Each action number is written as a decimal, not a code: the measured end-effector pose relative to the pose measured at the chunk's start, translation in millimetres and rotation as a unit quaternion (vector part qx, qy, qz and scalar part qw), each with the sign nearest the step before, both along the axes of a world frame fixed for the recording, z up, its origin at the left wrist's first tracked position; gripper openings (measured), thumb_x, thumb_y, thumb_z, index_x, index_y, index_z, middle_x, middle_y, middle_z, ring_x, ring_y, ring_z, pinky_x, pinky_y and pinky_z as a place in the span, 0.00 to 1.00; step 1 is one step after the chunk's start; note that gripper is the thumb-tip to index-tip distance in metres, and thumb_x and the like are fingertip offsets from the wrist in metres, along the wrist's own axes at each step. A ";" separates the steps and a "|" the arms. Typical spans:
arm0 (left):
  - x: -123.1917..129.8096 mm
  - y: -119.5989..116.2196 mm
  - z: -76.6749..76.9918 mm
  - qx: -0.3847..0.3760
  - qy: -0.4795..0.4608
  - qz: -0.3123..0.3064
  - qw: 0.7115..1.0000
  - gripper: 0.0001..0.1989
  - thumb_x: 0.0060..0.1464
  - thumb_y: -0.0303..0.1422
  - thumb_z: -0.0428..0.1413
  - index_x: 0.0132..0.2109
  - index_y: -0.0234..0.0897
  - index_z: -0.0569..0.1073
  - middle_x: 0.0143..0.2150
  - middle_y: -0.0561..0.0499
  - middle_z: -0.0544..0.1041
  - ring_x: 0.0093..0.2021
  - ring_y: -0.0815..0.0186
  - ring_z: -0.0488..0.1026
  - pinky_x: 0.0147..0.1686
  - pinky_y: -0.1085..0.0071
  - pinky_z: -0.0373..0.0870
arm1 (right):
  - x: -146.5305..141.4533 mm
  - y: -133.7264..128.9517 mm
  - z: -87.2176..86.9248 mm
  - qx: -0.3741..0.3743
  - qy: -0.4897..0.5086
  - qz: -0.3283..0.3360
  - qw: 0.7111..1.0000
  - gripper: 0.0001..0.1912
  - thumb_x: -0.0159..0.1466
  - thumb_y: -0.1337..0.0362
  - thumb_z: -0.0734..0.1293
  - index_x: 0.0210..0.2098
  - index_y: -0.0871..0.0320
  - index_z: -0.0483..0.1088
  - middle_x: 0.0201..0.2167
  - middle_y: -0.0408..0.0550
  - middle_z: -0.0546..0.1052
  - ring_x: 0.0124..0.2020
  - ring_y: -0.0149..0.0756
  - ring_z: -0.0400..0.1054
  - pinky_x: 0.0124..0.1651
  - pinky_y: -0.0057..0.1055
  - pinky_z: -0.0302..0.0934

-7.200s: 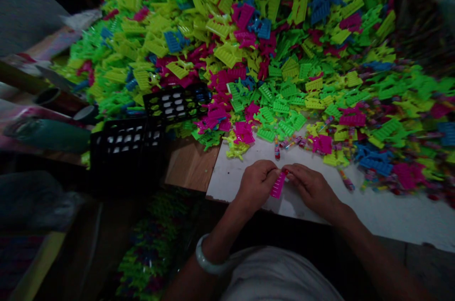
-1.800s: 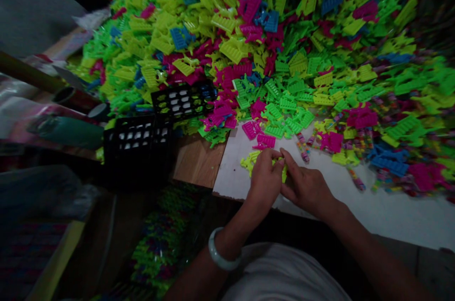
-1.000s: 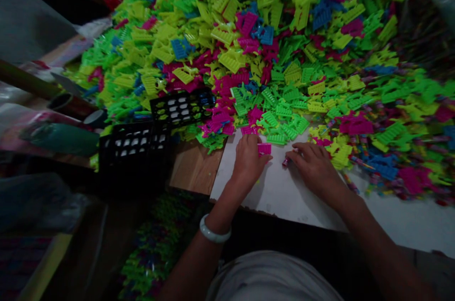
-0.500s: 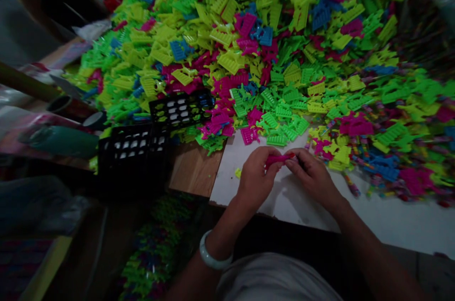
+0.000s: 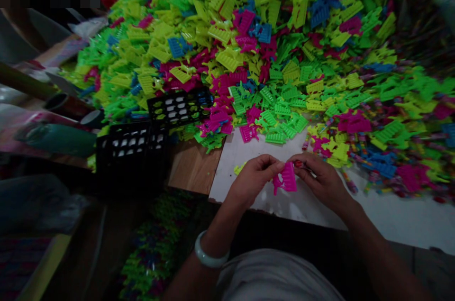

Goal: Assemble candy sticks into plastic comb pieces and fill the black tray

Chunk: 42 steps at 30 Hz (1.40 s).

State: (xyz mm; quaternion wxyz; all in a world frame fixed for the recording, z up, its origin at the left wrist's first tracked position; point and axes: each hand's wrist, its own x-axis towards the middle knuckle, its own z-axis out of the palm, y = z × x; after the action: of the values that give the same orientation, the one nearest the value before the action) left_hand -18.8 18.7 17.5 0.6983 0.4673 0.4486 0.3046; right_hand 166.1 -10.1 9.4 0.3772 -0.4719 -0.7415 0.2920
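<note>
Above the white board (image 5: 227,159), my left hand (image 5: 256,177) grips a flat pink plastic piece (image 5: 288,178) with slatted ridges by its top edge. My right hand (image 5: 318,177) is closed in a pinch close to the piece's right side, on a small item with a red end (image 5: 297,164). Behind both hands rises a large heap of yellow, green, pink and blue plastic pieces (image 5: 227,59). Small multicoloured sticks (image 5: 350,181) lie among the pieces to the right.
Black perforated trays (image 5: 122,147) stand left of the board, beside a bare wooden strip (image 5: 190,166). A teal roll (image 5: 59,140) lies farther left. More pieces (image 5: 152,244) lie below the table. Part of a person shows at the upper left.
The pink piece has turned from edge-on to show its broad slatted side, hanging lower. My hands have moved slightly apart, the right one shifting right.
</note>
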 end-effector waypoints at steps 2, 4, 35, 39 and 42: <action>-0.2 -1.1 0.7 0.049 0.052 0.023 0.997 0.12 0.51 0.41 0.58 0.31 0.35 0.71 0.27 0.56 0.69 0.28 0.71 0.64 0.31 0.74 0.61 | 0.8 -3.9 -1.7 -0.038 -0.017 -0.001 0.999 0.10 0.68 0.64 0.60 0.49 0.55 0.65 0.42 0.48 0.73 0.41 0.36 0.68 0.44 0.31 0.63; -0.1 -1.8 2.5 0.101 0.109 0.039 0.988 0.10 0.53 0.39 0.56 0.32 0.36 0.71 0.28 0.55 0.69 0.29 0.70 0.65 0.32 0.74 0.61 | 1.3 -7.0 -1.8 -0.067 -0.022 0.002 0.998 0.11 0.69 0.63 0.59 0.51 0.55 0.63 0.44 0.49 0.72 0.43 0.36 0.67 0.46 0.31 0.63; 15.0 -16.1 0.5 0.297 0.246 0.045 0.921 0.08 0.60 0.33 0.49 0.32 0.37 0.68 0.30 0.52 0.69 0.35 0.66 0.66 0.36 0.70 0.62 | -2.9 -8.8 1.1 0.040 -0.206 0.023 0.977 0.20 0.70 0.52 0.55 0.52 0.61 0.63 0.44 0.58 0.75 0.42 0.45 0.71 0.41 0.39 0.67; 16.6 -16.3 -1.0 0.180 0.253 0.032 0.950 0.08 0.57 0.32 0.51 0.29 0.37 0.67 0.27 0.55 0.68 0.31 0.67 0.65 0.32 0.71 0.60 | -8.0 -16.7 -0.9 0.042 -0.315 0.025 0.948 0.35 0.60 0.37 0.60 0.47 0.64 0.64 0.39 0.60 0.75 0.35 0.50 0.72 0.34 0.39 0.64; 16.8 -15.9 -2.0 0.149 0.258 0.030 0.954 0.09 0.55 0.32 0.51 0.27 0.37 0.67 0.25 0.56 0.68 0.30 0.67 0.65 0.31 0.71 0.59 | -12.4 -17.2 -3.8 0.039 -0.348 0.033 0.936 0.32 0.60 0.38 0.61 0.42 0.64 0.66 0.32 0.56 0.76 0.30 0.47 0.72 0.29 0.35 0.61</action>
State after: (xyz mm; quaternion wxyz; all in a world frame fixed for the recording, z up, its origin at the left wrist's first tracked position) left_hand -2.0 2.8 15.5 0.4718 0.6151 0.5766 0.2582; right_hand 153.6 -27.4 5.6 0.1038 -0.5038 -0.8525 0.0929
